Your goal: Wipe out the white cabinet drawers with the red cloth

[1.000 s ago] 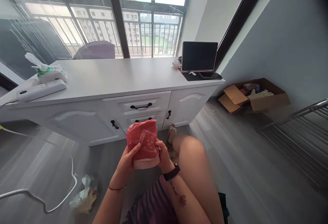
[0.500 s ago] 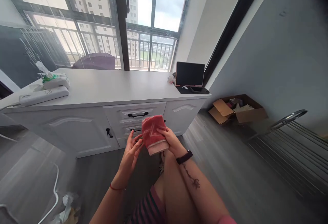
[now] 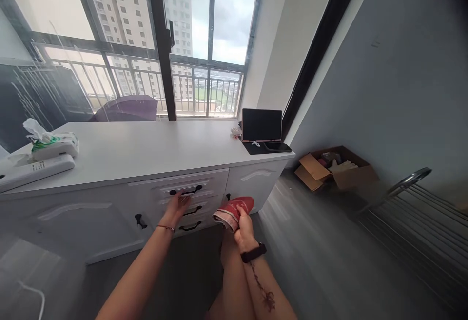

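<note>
My left hand [image 3: 178, 204] is at the top drawer of the white cabinet, its fingers hooked at the black drawer handle [image 3: 193, 191]. The fingertips are partly hidden by the handle. The drawer front [image 3: 215, 179] sits flush with the cabinet. In my right hand [image 3: 244, 227] is a red folded cloth [image 3: 236, 208] with a pale edge, gripped with the thumb on top. The cloth hangs in front of the right-hand cabinet door, to the right of the drawers.
The white cabinet top [image 3: 146, 149] carries a tissue pack [image 3: 54, 144], a white power strip [image 3: 44, 169], and a tablet [image 3: 262, 125] with a black phone [image 3: 277, 147]. An open cardboard box [image 3: 351, 176] and a metal rack [image 3: 420, 208] stand on the floor at the right.
My left hand has moved from beside the red cloth, forward to the top drawer handle. My right hand has turned the cloth and shifted it right and lower. The view has tilted up.
</note>
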### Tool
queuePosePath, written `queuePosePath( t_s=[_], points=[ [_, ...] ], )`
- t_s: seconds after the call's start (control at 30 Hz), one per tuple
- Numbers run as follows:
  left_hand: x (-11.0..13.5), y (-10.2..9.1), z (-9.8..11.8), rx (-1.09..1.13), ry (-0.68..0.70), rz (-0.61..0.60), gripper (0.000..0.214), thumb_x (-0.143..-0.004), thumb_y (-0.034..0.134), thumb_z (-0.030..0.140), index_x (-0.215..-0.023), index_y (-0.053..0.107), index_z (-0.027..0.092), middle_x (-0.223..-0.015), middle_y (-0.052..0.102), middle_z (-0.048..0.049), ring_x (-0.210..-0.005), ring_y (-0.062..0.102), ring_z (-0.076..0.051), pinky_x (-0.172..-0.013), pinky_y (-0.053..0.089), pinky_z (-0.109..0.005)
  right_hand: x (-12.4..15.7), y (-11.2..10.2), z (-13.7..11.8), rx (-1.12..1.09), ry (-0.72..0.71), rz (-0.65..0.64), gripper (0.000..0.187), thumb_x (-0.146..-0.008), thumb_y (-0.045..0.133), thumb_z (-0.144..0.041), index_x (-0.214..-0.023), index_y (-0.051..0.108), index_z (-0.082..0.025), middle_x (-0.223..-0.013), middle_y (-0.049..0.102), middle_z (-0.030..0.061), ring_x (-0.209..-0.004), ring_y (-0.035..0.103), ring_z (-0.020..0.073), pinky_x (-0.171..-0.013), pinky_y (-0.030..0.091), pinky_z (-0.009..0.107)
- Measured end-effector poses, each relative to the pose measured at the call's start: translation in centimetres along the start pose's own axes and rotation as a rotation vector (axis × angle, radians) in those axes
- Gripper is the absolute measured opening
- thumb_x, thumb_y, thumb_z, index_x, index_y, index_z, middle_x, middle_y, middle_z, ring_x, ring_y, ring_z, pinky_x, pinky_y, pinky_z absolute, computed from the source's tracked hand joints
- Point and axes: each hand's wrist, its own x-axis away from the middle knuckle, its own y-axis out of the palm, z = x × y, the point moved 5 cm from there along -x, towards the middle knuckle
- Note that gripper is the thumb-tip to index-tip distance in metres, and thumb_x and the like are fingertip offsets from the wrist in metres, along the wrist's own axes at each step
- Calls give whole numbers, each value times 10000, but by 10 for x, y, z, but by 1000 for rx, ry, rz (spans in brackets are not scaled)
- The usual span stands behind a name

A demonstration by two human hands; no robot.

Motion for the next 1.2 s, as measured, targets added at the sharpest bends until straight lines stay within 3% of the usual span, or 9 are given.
queuePosePath(
  t_s=[0.17, 0.3, 0.57, 0.63, 0.77, 0.9, 1.03, 1.13, 1.2],
  points=[
    [-2, -8, -14, 85, 82, -88, 243, -908, 557, 57, -727, 513, 214, -753, 606, -24, -860, 674, -158, -937, 545, -306, -5, -4, -5, 18, -11, -30, 131, -653, 715, -240, -708, 607, -191, -620, 695, 2, -554, 656, 173, -565, 580, 293],
    [13, -23, -28, 124, 143, -148, 350, -907, 536, 24, -626, 434, 204, -706, 603, 16, -741, 659, -113, -1002, 514, -348, -4, -7, -6, 61, -35, 2, 167, -644, 706, -282, -753, 616, -192, -644, 701, 4, -572, 662, 186, -571, 579, 313],
    [54, -62, -62, 129, 178, -215, 223, -913, 560, 54, -738, 578, 191, -758, 683, 35, -714, 680, -90, -909, 570, -305, 10, -25, -40, 23, -468, 278, 422, -622, 707, -324, -1017, 593, -228, -980, 733, 4, -843, 699, 166, -718, 582, 259],
    [61, -69, -69, 132, 191, -226, 211, -914, 560, 55, -768, 602, 200, -790, 694, 37, -740, 685, -90, -895, 580, -301, 11, -29, -43, 24, -452, 324, 357, -647, 682, -312, -983, 596, -227, -934, 733, -1, -826, 699, 164, -698, 580, 249],
    [75, -80, -78, 117, 206, -188, 168, -904, 589, 88, -816, 624, 227, -880, 703, 18, -916, 698, -127, -924, 570, -305, 6, -35, -40, 42, -243, 361, 139, -688, 619, -244, -822, 611, -212, -707, 698, -29, -661, 678, 152, -591, 564, 240],
    [90, -87, -84, 106, 223, -157, 143, -887, 601, 112, -869, 643, 248, -984, 710, -6, -1131, 654, -179, -993, 538, -330, 4, -39, -49, 20, -172, 339, 73, -668, 618, -188, -735, 592, -200, -594, 649, -47, -526, 626, 139, -509, 544, 245],
    [101, -93, -95, 82, 206, -78, 128, -835, 637, 128, -880, 626, 247, -1000, 719, -34, -1121, 669, -226, -999, 533, -387, 2, -48, -71, 15, -258, 304, 160, -645, 661, -179, -796, 613, -201, -622, 662, -81, -538, 624, 111, -513, 530, 201],
    [107, -98, -104, 25, 187, -20, 107, -809, 665, 196, -900, 612, 216, -966, 712, -70, -1067, 679, -257, -967, 532, -437, -4, -51, -86, 90, -317, 169, 262, -616, 717, -198, -870, 652, -196, -685, 707, -71, -596, 663, 133, -573, 566, 227],
    [112, -102, -107, -27, 213, 9, 185, -785, 693, 245, -947, 613, 208, -1007, 698, -84, -1068, 665, -263, -944, 527, -424, -8, -51, -92, 145, -279, 66, 257, -639, 734, -229, -885, 673, -187, -720, 733, -43, -622, 686, 155, -606, 589, 258]
  ],
)
